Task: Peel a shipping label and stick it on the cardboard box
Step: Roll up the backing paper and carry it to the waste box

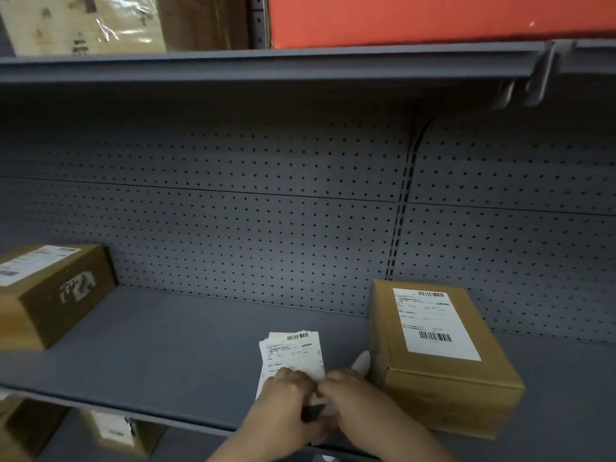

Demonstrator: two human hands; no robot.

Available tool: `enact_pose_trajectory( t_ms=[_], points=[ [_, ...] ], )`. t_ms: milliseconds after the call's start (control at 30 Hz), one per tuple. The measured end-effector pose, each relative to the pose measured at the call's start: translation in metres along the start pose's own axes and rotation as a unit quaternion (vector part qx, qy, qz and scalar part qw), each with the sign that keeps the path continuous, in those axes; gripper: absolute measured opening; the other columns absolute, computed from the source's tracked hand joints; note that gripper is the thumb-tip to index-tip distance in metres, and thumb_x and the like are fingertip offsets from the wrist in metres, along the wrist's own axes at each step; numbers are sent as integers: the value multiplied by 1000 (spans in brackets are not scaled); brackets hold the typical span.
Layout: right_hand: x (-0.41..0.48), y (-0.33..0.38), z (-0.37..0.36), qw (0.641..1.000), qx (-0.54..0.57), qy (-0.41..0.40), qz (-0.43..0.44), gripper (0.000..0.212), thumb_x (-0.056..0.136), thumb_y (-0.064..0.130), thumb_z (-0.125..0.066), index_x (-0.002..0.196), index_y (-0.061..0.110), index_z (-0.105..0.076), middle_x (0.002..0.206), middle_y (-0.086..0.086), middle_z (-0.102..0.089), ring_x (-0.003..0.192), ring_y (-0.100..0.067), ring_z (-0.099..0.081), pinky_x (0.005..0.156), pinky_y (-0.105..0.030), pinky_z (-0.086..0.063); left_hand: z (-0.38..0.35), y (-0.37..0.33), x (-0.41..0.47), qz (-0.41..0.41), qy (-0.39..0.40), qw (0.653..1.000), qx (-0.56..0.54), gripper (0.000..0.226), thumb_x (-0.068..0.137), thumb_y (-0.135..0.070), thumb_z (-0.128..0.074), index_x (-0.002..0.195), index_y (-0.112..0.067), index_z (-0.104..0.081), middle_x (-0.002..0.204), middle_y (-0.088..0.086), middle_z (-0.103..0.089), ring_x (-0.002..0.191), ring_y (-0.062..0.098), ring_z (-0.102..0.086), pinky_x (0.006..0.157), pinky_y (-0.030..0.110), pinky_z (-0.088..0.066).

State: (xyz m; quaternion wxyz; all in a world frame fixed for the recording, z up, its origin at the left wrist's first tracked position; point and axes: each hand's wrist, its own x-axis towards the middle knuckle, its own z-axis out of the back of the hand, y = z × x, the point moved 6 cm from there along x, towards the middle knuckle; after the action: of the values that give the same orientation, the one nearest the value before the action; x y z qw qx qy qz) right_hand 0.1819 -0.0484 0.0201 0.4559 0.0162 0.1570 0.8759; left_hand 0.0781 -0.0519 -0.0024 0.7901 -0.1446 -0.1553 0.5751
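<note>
A small stack of white shipping labels (293,353) with barcodes lies on the grey shelf (166,355), near its front edge. My left hand (283,401) rests on the stack's lower part and pinches its near edge. My right hand (353,400) meets it there, fingers closed on the same white paper; a curled white strip (362,360) sticks up behind it. Just right of my hands stands a brown cardboard box (443,378) with a white label (433,321) stuck flat on its top.
A second brown labelled box (50,295) sits at the shelf's left end. A perforated grey back panel (233,221) closes the rear. An upper shelf (266,65) carries a red box (433,18) and wrapped cartons. More boxes (113,431) sit on the shelf below.
</note>
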Motion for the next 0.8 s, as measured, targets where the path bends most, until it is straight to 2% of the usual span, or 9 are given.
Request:
enact_pose_trajectory(
  t_ms=[100,200,300,400,500,667,800],
  points=[
    [2,-8,-11,999,-28,4,-17,27,79,-2,-56,105,5,-56,116,-15,-54,114,-26,-47,95,-36,-40,-10,-8,7,-1,0,999,41,51,64,-58,-58,101,-23,-63,109,-4,-58,106,17,-46,88,27,-37],
    [1,-8,-10,998,-52,-16,-21,22,84,-3,-50,105,2,-56,116,-17,-54,115,-28,-45,96,-37,-38,-11,-6,11,-5,-14,999,43,45,68,-54,-53,97,-21,-62,109,-3,-58,106,19,-47,85,28,-35],
    [2,0,0,996,-60,-59,-10,22,86,-3,-47,105,4,-56,115,-16,-54,114,-28,-45,93,-37,-38,-2,0,14,-23,-32,999,9,49,63,-57,-45,93,-23,-64,102,-3,-63,102,18,-52,88,29,-42],
    [2,12,16,991,-67,-111,9,22,85,0,-50,106,6,-55,112,-14,-55,111,-29,-46,91,-39,-40,21,5,16,-34,-66,997,-37,46,59,-57,-52,88,-24,-66,95,-7,-67,98,13,-57,84,27,-47],
    [9,26,34,983,-109,-144,43,34,79,-3,-57,112,6,-54,112,-15,-57,109,-31,-47,93,-43,-40,43,10,21,-37,-70,994,-74,43,58,-56,-53,84,-24,-67,85,-11,-62,93,11,-59,78,25,-48],
    [23,35,73,965,-172,-184,71,33,81,-7,-54,112,4,-55,106,-15,-58,105,-32,-47,92,-43,-39,76,13,36,-46,-110,990,-75,31,77,-42,-69,103,-27,-69,105,-10,-69,105,9,-55,90,28,-48],
    [24,33,101,953,-196,-219,72,38,79,-10,-54,114,6,-55,106,-14,-58,104,-30,-48,89,-39,-39,97,3,52,-58,-132,987,-66,28,78,-41,-69,102,-26,-69,103,-7,-70,102,11,-57,87,29,-48]
  ],
)
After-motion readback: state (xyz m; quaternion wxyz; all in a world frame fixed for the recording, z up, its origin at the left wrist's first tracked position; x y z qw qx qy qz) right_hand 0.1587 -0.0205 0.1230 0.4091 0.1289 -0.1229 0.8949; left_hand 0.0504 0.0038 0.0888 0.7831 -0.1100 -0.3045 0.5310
